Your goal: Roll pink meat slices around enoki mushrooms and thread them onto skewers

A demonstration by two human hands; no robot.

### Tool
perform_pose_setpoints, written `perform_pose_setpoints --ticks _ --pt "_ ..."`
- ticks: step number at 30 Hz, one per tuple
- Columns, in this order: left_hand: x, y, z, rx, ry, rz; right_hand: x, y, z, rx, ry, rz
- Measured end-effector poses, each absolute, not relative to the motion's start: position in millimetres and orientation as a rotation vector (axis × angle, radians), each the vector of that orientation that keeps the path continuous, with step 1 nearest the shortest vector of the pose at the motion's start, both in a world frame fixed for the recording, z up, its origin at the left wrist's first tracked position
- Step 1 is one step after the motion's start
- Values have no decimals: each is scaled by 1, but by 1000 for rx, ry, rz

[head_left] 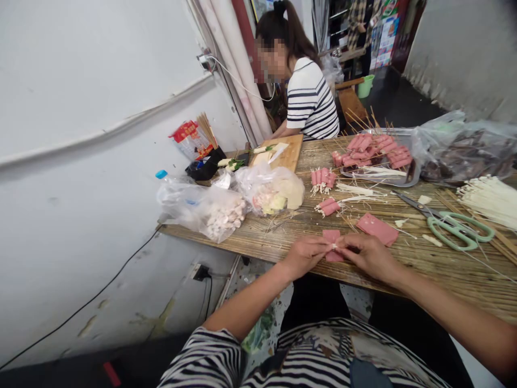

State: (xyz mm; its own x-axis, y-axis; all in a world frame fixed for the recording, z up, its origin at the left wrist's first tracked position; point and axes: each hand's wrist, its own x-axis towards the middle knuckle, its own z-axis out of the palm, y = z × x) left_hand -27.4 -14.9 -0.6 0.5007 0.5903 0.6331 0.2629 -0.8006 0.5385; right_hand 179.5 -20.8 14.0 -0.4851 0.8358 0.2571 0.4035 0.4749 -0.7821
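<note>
At the left, a red-and-white packet carries printed characters too small to read, above a clear bag of pale mushrooms. Next comes the left hand, thumb and fingers pinched on one end of a white enoki bundle. The bundle lies across a pink slice at the near edge of the wooden table, directly between the hands, with pink rolls beyond it. The right hand pinches the bundle's other end. Just past its knuckles is a flat pink piece; farther back, a colourful poster has illegible print. Green-handled scissors lie open farther right, near loose enoki
</note>
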Motion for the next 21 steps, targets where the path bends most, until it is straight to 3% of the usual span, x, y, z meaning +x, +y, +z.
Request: perform_pose_setpoints --ticks 9,21 --pt "-29 -15 -2 2768 661 975 186 -26 8 -674 -2488 0" --pt "-32 -13 13 2949 579 689 179 -37 7 -747 -2784 -383"
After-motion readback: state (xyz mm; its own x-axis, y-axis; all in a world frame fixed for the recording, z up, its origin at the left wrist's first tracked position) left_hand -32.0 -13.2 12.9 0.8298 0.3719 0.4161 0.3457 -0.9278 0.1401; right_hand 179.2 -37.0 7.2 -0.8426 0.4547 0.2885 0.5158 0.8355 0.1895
